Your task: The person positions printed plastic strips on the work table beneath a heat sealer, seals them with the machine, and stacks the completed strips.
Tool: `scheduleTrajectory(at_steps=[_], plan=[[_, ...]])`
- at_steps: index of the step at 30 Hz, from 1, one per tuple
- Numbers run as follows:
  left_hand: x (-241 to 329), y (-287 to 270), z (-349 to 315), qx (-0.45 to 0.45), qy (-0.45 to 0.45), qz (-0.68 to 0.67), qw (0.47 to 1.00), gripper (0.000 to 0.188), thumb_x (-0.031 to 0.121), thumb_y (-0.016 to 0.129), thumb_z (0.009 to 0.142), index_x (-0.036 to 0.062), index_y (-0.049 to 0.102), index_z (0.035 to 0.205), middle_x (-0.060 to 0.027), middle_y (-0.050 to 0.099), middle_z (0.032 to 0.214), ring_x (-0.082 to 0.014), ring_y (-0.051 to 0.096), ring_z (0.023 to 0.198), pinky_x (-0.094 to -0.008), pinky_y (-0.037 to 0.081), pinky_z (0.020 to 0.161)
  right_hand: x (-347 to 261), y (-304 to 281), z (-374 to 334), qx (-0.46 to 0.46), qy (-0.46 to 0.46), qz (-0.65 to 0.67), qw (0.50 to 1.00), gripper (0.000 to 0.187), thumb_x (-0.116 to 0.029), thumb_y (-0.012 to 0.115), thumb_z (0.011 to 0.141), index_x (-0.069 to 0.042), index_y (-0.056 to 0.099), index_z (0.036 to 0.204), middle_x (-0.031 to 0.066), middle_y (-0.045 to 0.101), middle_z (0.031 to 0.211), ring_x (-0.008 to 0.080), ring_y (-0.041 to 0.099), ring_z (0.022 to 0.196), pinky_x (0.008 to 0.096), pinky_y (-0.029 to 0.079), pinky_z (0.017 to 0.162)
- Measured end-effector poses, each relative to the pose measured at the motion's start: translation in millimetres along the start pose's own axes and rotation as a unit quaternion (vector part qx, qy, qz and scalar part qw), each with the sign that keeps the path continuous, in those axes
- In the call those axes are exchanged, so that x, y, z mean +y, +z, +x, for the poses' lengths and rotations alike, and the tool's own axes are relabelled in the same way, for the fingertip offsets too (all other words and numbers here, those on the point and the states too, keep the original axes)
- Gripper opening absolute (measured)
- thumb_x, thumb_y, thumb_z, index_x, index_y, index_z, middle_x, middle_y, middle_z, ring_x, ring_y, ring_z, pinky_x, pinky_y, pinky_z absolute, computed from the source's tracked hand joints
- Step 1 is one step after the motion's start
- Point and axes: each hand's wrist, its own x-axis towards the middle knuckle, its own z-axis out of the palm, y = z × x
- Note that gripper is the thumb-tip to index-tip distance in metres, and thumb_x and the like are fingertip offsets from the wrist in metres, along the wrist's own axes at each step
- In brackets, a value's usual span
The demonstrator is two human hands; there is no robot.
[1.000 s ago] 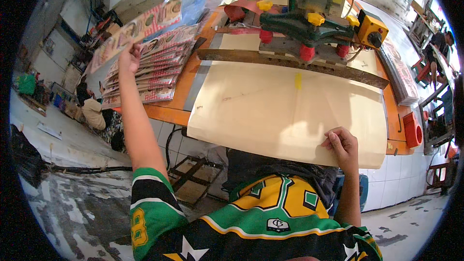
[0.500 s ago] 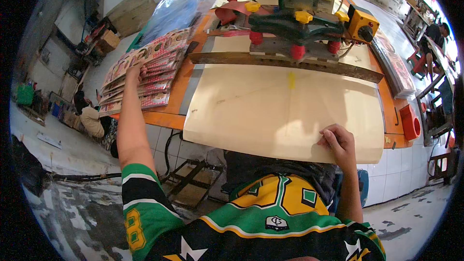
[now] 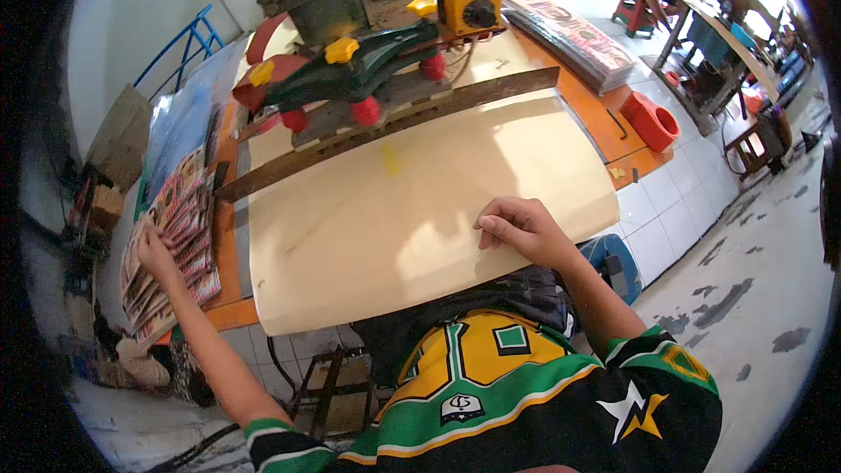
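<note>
A green press machine (image 3: 350, 70) with red and yellow knobs stands at the back of the orange table (image 3: 626, 153). A yellow control box (image 3: 470, 4) sits just beside it. A long metal bar (image 3: 394, 127) runs below the machine. An orange cup-like container (image 3: 650, 121), possibly plastic, lies near the table's right edge.

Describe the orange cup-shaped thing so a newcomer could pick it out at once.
Start at the big cream sheet covering the orange table. Follow the table to its far right corner near the white floor tiles: the orange-red tub lies there on its side, the only round, open-mouthed thing there.
</note>
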Motion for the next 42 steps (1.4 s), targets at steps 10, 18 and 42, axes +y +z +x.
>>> scheduleTrajectory(at_steps=[10, 18, 42], plan=[[76.0, 1.9, -216.1, -0.232, 0.083, -0.038, 0.969, 0.031, 0.024, 0.055, 0.107, 0.0004, 0.064, 0.089, -0.0028, 0.057, 0.061, -0.0065, 0.050, 0.049, -0.0216, 0.037, 0.046, -50.9, -148.3, 18.4, 0.249, -0.048, -0.204, 0.946, 0.028, -0.026, 0.060, 0.103, 0.000, 0.067, 0.103, 0.0060, 0.073, 0.085, 0.0114, 0.066, 0.079, 0.0289, 0.053, 0.073], [60.9, 31.5, -260.9, -0.336, 0.025, -0.058, 0.940, 0.031, 0.026, 0.060, 0.104, -0.0011, 0.066, 0.090, -0.0017, 0.059, 0.060, -0.0054, 0.050, 0.050, -0.0223, 0.039, 0.047, -15.4, -393.5, 75.8, 0.413, 0.020, -0.424, 0.806, 0.035, -0.029, 0.065, 0.093, 0.001, 0.071, 0.110, 0.0163, 0.075, 0.100, 0.0248, 0.073, 0.094, 0.0356, 0.054, 0.086], [59.8, 52.3, -273.7, -0.315, -0.019, -0.034, 0.948, 0.030, 0.026, 0.062, 0.103, -0.0001, 0.068, 0.090, -0.0006, 0.058, 0.062, -0.0048, 0.052, 0.052, -0.0217, 0.038, 0.046, 44.2, -450.8, 114.4, 0.385, 0.155, -0.464, 0.783, 0.043, -0.035, 0.076, 0.079, 0.008, 0.071, 0.074, 0.0160, 0.067, 0.064, 0.0270, 0.070, 0.056, 0.0380, 0.060, 0.054]])
